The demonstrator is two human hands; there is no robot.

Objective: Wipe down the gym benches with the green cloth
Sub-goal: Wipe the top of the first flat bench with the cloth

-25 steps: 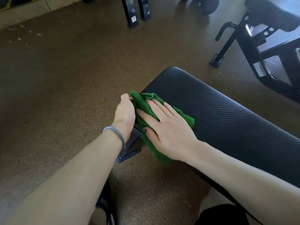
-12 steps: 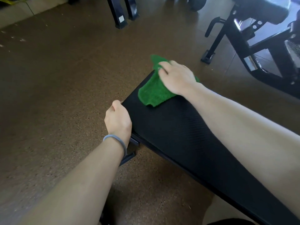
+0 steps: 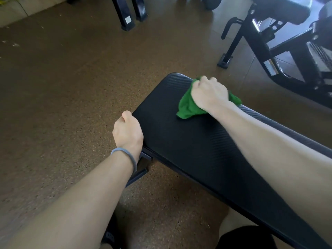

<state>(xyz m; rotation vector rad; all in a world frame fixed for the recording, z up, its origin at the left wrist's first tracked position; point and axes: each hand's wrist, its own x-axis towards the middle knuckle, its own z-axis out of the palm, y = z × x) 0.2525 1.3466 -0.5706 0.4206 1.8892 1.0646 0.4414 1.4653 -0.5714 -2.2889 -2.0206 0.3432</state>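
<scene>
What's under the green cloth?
The black bench pad lies under the green cloth. The right hand grips the cloth from above, so the pad beneath is hidden.

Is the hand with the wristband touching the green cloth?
Apart. In the head view, the left hand grips the bench edge, with bare black padding between it and the green cloth under the right hand.

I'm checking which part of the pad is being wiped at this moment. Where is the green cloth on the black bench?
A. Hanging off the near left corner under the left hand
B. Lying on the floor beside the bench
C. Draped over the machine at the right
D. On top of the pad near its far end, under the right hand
D: the right hand presses the green cloth on the bench pad near its far end, while the left hand holds the pad's near left edge.
</scene>
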